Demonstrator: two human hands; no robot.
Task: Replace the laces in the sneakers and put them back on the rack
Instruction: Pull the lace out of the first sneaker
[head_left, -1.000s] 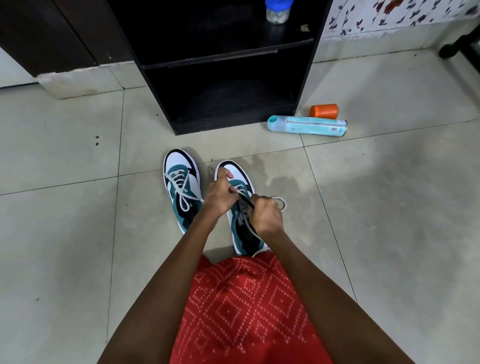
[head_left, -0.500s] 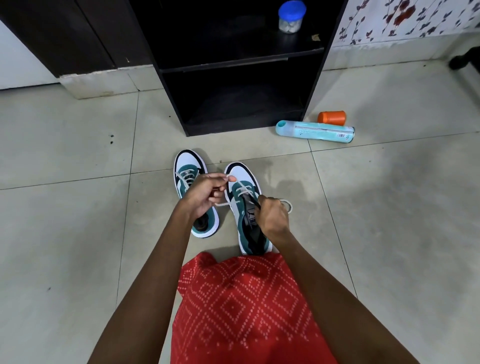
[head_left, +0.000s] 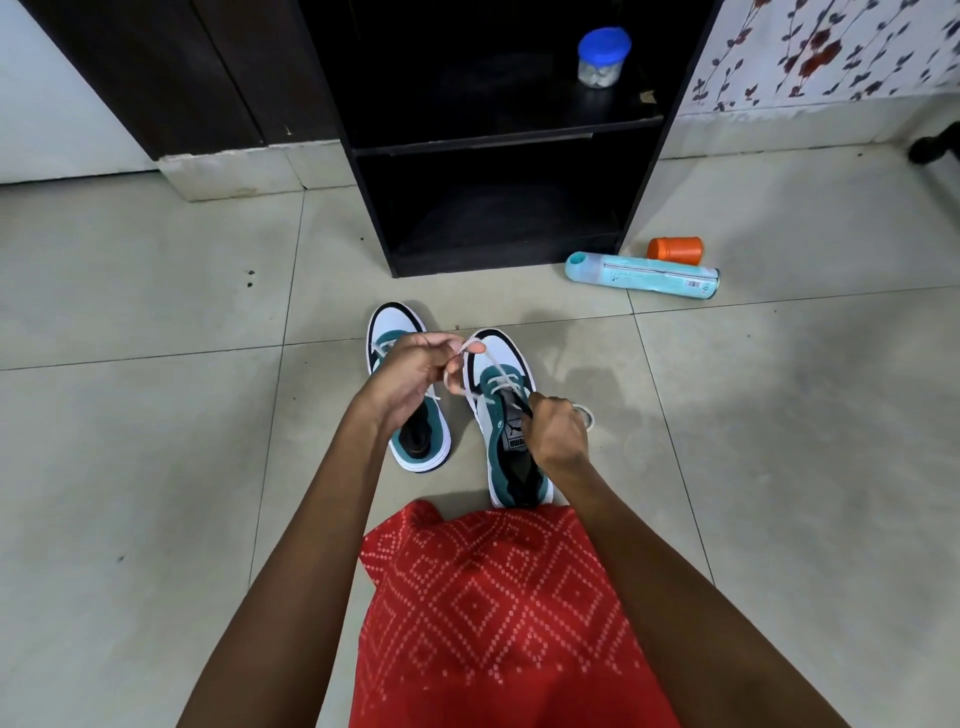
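Both sneakers stand on the floor in front of the black rack (head_left: 374, 208), toes pointing toward it. The left hand (head_left: 415, 379) has its fingers pinched together on the white lace (head_left: 492, 364), drawn up from the right sneaker (head_left: 496, 345). The right hand (head_left: 558, 436) has its fingers curled tight on that sneaker's tongue. The left sneaker (head_left: 392, 322) sits slightly nearer the rack.

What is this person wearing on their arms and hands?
Nothing visible: the left hand and right hand have no gloves, rings or watch, and no sleeves reach into view. The only clothing shown is a red garment with white dotted diamonds.
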